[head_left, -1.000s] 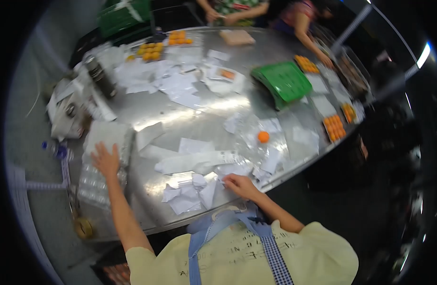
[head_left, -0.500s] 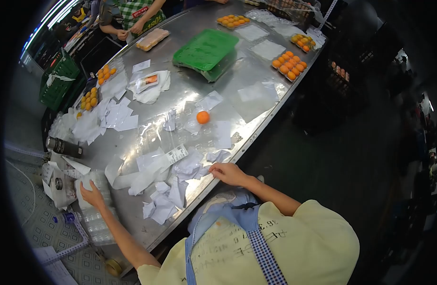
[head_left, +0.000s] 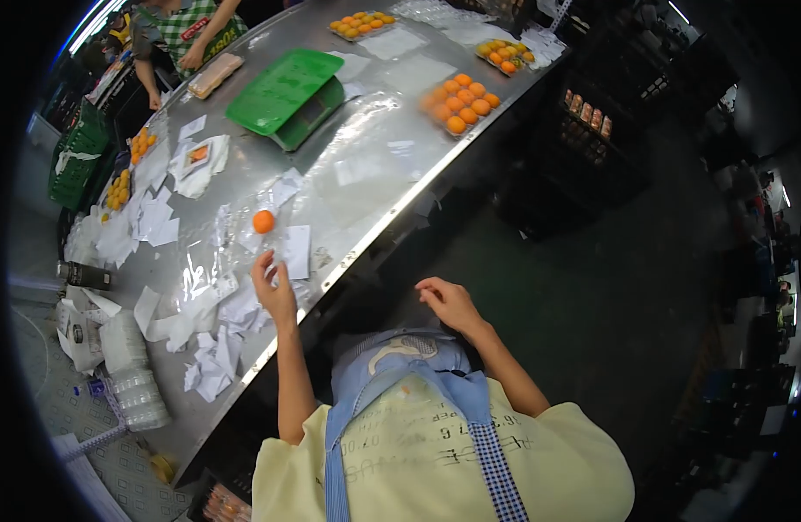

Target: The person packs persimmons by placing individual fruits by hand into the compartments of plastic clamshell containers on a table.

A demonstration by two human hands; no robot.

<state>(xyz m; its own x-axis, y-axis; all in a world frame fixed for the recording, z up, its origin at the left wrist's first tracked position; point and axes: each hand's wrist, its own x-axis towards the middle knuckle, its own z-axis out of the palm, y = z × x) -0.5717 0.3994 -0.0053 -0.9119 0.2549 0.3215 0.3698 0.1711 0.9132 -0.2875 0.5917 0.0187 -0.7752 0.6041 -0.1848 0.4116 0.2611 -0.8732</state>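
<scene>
My left hand [head_left: 275, 291] is above the near edge of the metal table, its thumb and fingers apart and nothing between them. Just beyond its fingertips lies a single orange [head_left: 263, 222], on or beside clear plastic packaging, with a white paper sheet [head_left: 297, 252] to its right. My right hand [head_left: 451, 306] hangs past the table edge, in front of my body. Its fingers are loosely bent and no object shows in them. Torn white papers [head_left: 213, 365] lie left of my left wrist.
A green scale-like box [head_left: 283, 91] stands mid-table. A tray of oranges [head_left: 460, 103] sits near the right edge. Stacked clear plastic trays [head_left: 138, 383] and a dark thermos [head_left: 85, 276] are at the left. Across the table is a person in a green checked apron [head_left: 192, 35].
My left hand has left the stacked clear trays and moved right, close to the single orange. My right hand has come off the table edge. The view has turned right.
</scene>
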